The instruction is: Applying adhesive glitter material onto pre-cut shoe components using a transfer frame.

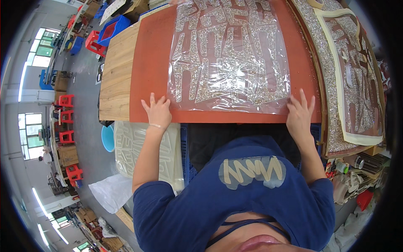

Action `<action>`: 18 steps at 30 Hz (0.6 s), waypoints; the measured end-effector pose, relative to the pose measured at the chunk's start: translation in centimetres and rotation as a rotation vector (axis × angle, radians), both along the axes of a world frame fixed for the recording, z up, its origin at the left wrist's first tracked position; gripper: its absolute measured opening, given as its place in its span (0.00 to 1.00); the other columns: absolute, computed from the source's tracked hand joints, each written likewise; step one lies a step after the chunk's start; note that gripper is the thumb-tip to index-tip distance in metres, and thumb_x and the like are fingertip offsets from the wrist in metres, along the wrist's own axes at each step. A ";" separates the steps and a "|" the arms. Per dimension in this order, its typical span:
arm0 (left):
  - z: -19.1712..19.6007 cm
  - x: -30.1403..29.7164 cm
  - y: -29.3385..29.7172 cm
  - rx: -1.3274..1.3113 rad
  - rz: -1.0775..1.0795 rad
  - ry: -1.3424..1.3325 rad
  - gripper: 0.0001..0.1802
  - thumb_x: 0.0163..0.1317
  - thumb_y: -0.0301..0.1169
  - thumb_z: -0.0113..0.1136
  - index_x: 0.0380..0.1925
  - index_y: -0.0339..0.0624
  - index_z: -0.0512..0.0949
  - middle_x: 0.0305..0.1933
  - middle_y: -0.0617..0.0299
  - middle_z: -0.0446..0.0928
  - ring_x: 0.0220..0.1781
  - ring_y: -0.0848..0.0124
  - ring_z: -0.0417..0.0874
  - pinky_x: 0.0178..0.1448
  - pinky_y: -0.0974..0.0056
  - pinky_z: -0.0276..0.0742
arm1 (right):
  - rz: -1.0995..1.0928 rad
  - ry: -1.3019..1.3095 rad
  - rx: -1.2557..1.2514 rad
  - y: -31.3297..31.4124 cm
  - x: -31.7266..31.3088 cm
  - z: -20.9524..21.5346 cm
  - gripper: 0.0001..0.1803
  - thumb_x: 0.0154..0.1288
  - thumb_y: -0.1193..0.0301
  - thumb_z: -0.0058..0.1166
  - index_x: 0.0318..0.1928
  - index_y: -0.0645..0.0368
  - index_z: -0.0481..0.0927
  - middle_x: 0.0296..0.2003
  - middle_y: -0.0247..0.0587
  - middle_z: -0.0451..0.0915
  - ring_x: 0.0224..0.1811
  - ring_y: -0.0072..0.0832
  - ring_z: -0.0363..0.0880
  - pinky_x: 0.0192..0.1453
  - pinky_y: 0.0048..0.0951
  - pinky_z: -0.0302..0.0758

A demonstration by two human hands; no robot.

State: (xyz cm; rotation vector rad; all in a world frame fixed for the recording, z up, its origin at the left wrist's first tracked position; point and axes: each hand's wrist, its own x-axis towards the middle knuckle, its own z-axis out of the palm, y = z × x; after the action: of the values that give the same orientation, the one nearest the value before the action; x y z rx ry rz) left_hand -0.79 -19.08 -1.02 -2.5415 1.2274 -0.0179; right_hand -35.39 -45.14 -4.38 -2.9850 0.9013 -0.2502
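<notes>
A clear plastic sheet (pixel 226 110) lies on a red-brown mat (pixel 153 46). Glittering, stone-like pieces fill cut-out shapes across it, and light glares off its middle. At its near left corner is my left hand (pixel 158 111), fingers spread, fingertips on the mat beside the sheet's edge. My right hand (pixel 299 115) is at the near right corner with its fingers apart; the thumb side touches or nearly touches the sheet's edge. Neither hand visibly grips the sheet.
Right of the mat, a tray (pixel 336 145) of loose glittering pieces carries a cream-framed stencil (pixel 365 136). A wooden board (pixel 119 71) extends left. Below it are pale patterned sheets (pixel 170 161) and a light-blue basin (pixel 108 138). Red stools (pixel 66 101) and blue bins (pixel 114 30) stand farther left.
</notes>
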 end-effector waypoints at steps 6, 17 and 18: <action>-4.5 -1.0 -9.9 -0.459 -0.262 0.055 0.38 0.60 0.53 0.48 0.61 0.33 0.62 0.68 0.41 0.54 0.72 0.48 0.47 0.70 0.38 0.36 | 0.244 -0.335 0.159 0.7 10.7 -1.5 0.35 0.60 0.59 0.51 0.60 0.73 0.60 0.64 0.62 0.55 0.70 0.51 0.49 0.71 0.55 0.40; 2.8 2.2 -16.2 0.026 0.159 0.196 0.40 0.62 0.56 0.42 0.63 0.32 0.59 0.72 0.40 0.44 0.74 0.48 0.42 0.73 0.45 0.34 | -0.058 -0.406 0.295 -5.5 13.7 0.9 0.42 0.56 0.58 0.59 0.65 0.65 0.56 0.68 0.58 0.46 0.72 0.48 0.43 0.72 0.50 0.39; 0.2 4.8 -18.6 -0.237 0.028 0.206 0.38 0.63 0.55 0.40 0.64 0.36 0.59 0.72 0.42 0.45 0.74 0.49 0.43 0.73 0.46 0.35 | 0.135 -0.280 0.380 -6.0 18.2 1.1 0.38 0.59 0.56 0.55 0.64 0.62 0.58 0.68 0.57 0.48 0.71 0.47 0.45 0.72 0.48 0.42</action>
State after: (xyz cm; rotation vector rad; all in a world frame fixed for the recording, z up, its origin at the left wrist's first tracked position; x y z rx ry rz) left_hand 3.97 -37.64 -0.87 -2.8235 1.3352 0.1135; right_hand -17.24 -51.10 -3.28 -2.5636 0.6312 -0.4272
